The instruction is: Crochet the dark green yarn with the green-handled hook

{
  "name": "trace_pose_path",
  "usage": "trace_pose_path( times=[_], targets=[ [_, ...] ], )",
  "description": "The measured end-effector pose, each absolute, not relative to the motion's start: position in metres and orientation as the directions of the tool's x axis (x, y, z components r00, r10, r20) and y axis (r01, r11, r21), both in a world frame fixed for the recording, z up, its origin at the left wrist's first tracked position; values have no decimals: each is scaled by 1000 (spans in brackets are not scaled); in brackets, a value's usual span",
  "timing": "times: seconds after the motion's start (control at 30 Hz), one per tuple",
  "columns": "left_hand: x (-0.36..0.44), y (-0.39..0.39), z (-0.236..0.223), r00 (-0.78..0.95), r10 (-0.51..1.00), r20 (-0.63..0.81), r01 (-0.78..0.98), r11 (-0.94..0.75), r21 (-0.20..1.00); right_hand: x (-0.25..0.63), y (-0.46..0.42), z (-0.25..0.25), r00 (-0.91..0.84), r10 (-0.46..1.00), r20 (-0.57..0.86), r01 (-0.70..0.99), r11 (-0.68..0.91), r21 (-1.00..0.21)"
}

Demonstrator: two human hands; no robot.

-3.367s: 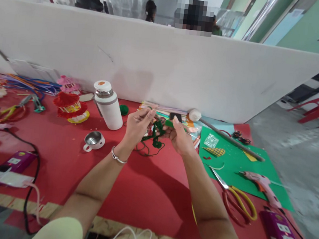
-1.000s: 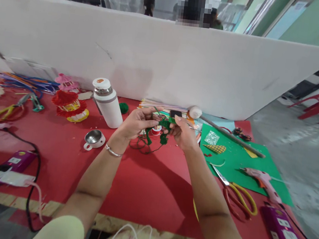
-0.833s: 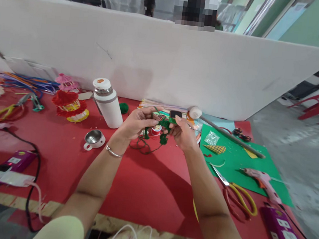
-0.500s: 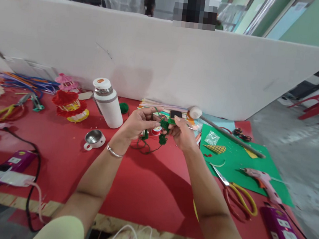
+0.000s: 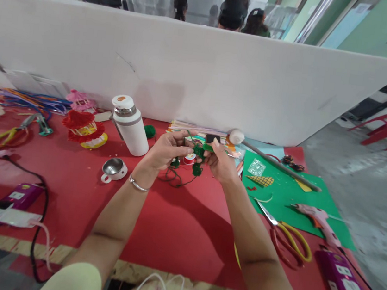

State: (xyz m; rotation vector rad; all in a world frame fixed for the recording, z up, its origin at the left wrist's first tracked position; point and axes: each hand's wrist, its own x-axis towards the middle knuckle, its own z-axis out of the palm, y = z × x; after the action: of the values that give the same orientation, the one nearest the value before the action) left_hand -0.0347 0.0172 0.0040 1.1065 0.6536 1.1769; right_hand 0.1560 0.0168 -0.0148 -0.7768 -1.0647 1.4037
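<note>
Both hands meet above the red table, working a piece of green yarn. My left hand pinches the yarn with curled fingers, a silver bangle on its wrist. My right hand grips the other end along with a small green stick-like piece. Loose strands of the yarn hang down and loop on the table below the hands. A small red thread spool sits just under the hands.
A white flask and a small steel cup stand left of my hands. On the green sheet to the right lie scissors and a pink glue gun. A white partition walls the far edge, with people behind it.
The hanging green yarn has been drawn in shorter between my hands, and both hands have dropped slightly toward the table. The red spool has come into view beneath them.
</note>
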Motion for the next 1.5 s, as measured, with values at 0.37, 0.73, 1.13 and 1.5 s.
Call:
trace_pose_path(
  times=[0.37, 0.73, 1.13, 1.5],
  targets=[
    [-41, 16, 6, 349, 924, 156, -353, -24, 935, 163, 22, -15, -256, 963, 83, -435, -38, -900],
    [-43, 15, 9, 334, 927, 174, -238, -96, 967, 170, 29, -25, -310, 948, 66, -405, -69, -912],
    [-41, 12, 10, 282, 932, 227, -148, -192, 970, 168, 28, -24, -253, 961, 110, -377, 7, -926],
    [-18, 11, 3, 138, 977, 165, -403, -97, 910, 122, 7, -27, 224, 940, 258, -345, 324, -881]
  ],
)
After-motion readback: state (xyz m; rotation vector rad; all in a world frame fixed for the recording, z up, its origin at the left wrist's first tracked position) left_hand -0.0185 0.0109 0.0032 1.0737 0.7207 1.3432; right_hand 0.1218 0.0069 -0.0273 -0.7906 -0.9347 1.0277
